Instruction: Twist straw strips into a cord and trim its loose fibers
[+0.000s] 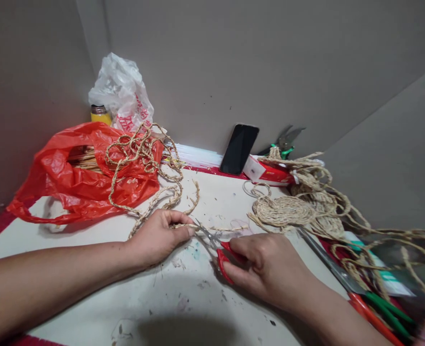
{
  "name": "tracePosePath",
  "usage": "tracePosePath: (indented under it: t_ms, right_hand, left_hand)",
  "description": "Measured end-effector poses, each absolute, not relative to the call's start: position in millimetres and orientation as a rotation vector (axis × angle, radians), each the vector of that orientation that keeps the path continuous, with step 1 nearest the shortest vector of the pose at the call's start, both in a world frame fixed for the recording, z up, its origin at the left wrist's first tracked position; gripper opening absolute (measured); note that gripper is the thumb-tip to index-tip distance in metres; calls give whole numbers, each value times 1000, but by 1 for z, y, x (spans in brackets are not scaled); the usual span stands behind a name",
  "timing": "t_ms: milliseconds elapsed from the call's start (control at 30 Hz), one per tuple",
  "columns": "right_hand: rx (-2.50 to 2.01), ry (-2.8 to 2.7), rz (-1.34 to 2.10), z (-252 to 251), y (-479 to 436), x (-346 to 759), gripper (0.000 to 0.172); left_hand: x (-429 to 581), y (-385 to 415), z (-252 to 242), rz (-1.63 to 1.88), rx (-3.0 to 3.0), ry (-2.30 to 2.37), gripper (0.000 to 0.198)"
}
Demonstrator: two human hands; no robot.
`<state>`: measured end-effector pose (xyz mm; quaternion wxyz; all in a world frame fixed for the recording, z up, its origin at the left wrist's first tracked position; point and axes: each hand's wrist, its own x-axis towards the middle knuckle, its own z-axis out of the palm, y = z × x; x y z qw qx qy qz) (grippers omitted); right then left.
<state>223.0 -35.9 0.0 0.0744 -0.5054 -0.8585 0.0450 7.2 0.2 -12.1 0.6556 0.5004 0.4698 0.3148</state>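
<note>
My left hand [160, 237] rests on the white table [183, 298] and pinches a braided straw rope [151, 163] near its end. The rope runs back in loose loops over a red plastic bag [78, 180]. My right hand [266, 266] grips small red-handled scissors [219, 250]. Their blades are at the rope end, just right of my left fingertips. A short frayed piece of rope [230, 228] lies beyond the blades.
A coiled straw mat [284, 211] and tangled rope [342, 211] lie at the right. Large scissors with green and orange handles [359, 293] lie at the right edge. A black phone [239, 149], green pliers [284, 142], a white bag [122, 91] and a yellow jar [100, 114] stand along the back wall.
</note>
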Motion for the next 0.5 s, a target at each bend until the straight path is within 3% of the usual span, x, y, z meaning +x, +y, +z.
tracePosePath:
  t_ms: [500]
  right_hand:
    - [-1562,-2475,173,0,-35,224,28]
  left_hand:
    - [7,1,-6,742,983,1046,31]
